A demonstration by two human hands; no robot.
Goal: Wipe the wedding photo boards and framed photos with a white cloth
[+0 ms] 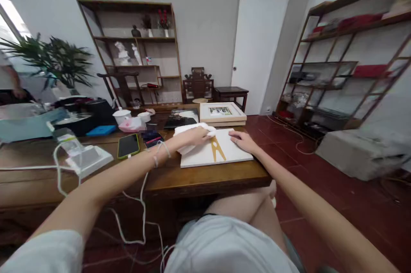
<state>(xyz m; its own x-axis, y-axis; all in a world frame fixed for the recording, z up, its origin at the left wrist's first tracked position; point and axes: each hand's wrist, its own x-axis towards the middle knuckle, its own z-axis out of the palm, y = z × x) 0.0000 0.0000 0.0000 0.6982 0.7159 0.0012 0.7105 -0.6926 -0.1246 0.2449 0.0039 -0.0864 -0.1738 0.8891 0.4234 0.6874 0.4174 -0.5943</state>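
Observation:
A white rectangular board point(199, 158) lies near the table's front edge, with a yellow, A-shaped flat piece point(218, 151) on its face. My left hand point(195, 136) is closed on a white cloth point(183, 129) over the board's upper left part. A bunched end of that cloth shows past my fingertips, just above the yellow piece. My right hand point(243, 141) rests open on the board's right side, fingers toward the upper edge.
Behind the board, framed pictures point(223, 112) lie stacked beside a dark glossy sheet point(181, 118). A phone point(128, 146), white cups point(122, 116), a white charger stand point(88, 159) and loose white cables point(143, 208) are at left. Another person's hand point(19, 93) shows far left.

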